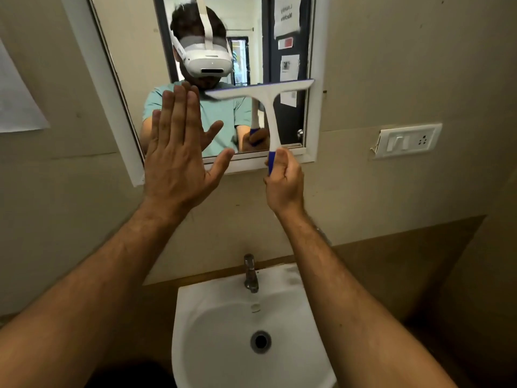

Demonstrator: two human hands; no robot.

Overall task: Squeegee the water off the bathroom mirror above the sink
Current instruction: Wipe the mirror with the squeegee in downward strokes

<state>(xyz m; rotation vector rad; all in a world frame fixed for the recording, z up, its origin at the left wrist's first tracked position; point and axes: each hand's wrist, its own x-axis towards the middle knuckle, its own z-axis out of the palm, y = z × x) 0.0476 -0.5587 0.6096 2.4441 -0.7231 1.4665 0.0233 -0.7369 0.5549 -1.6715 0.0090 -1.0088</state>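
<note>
A white-framed mirror [134, 51] hangs on the beige wall above a white sink [190, 326]. My right hand [285, 180] grips the blue handle of a white squeegee [270, 107], whose blade lies across the right part of the glass at mid height. My left hand [176, 152] is raised flat with straight fingers at the mirror's lower left corner; whether it touches the glass I cannot tell. The mirror reflects a person in a teal shirt wearing a white headset.
A metal tap [250, 273] stands at the back of the sink, below my arms. A white switch and socket plate [408, 140] sits on the wall right of the mirror. A paper sheet [16, 102] hangs on the left wall.
</note>
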